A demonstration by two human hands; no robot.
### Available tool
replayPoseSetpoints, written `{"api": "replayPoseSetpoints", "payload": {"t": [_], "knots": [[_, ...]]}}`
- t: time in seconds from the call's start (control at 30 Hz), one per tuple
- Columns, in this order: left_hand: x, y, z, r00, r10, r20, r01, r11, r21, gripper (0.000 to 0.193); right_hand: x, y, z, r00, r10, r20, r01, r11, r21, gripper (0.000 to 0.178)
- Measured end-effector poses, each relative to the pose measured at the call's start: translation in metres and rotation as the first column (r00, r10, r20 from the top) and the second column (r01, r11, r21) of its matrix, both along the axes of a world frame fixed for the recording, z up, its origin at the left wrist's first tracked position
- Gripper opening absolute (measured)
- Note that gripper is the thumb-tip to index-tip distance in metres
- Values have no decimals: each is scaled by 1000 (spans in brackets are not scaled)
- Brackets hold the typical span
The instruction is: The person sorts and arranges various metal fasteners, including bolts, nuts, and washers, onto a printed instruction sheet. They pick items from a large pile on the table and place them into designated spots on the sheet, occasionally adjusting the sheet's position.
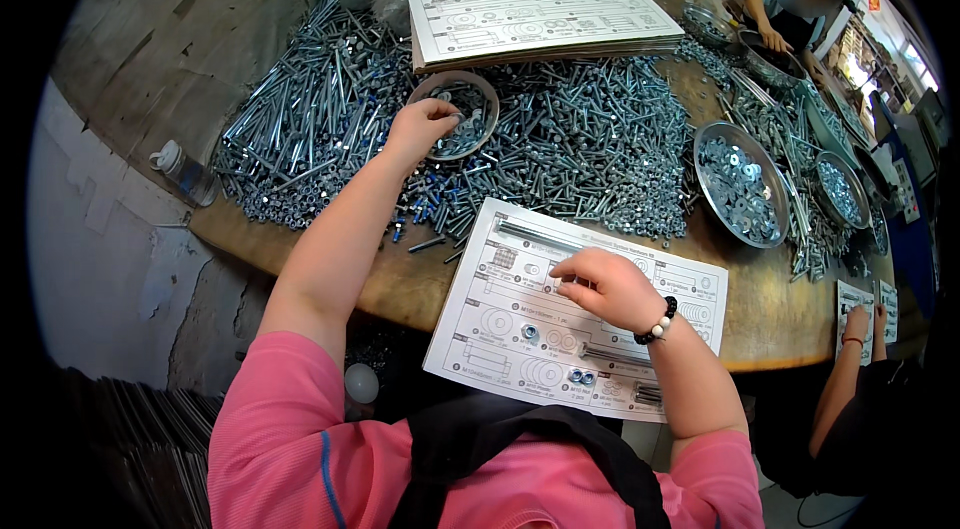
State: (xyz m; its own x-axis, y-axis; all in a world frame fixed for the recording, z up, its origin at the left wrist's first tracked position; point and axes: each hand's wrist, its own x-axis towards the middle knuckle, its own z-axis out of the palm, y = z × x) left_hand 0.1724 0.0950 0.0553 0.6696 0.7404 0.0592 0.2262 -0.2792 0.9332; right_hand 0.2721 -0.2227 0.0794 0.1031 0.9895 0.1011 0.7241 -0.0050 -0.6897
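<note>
My left hand (pixel 420 132) reaches into a round plastic bowl (pixel 492 129) of metal washers (pixel 462 141); its fingertips are pinched together among them, and what they grip is too small to make out. Over a printed sheet of hardware drawings (pixel 470 294), my right hand (pixel 612 289) hovers palm down, fingers curled toward the thumb, with anything inside hidden. A long metal rod (pixel 540 235) lies along the sheet's far edge. Closer to me on the paper are a single nut (pixel 530 332), a pair of nuts (pixel 581 377), a bolt-like rod (pixel 612 357) and short bolts (pixel 649 394).
Loose bolts and nuts (pixel 590 149) form a wide heap behind the sheet. Beyond the bowl rises a stack of printed sheets (pixel 540 14). Metal bowls (pixel 703 179) of small parts stand at right, where other people work. A plastic bottle (pixel 185 174) is at the left edge.
</note>
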Motion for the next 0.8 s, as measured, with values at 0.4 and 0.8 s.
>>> {"api": "replayPoseSetpoints", "payload": {"t": [0.4,0.8], "knots": [[17,-1,-21,925,138,-354,231,534,813,18,-4,39,-7,1000,-16,-14,16,1000,4,19],[0,12,-19,988,97,-120,-34,898,439,23,7,69,-2,996,-86,-33,85,996,-18,20]]}}
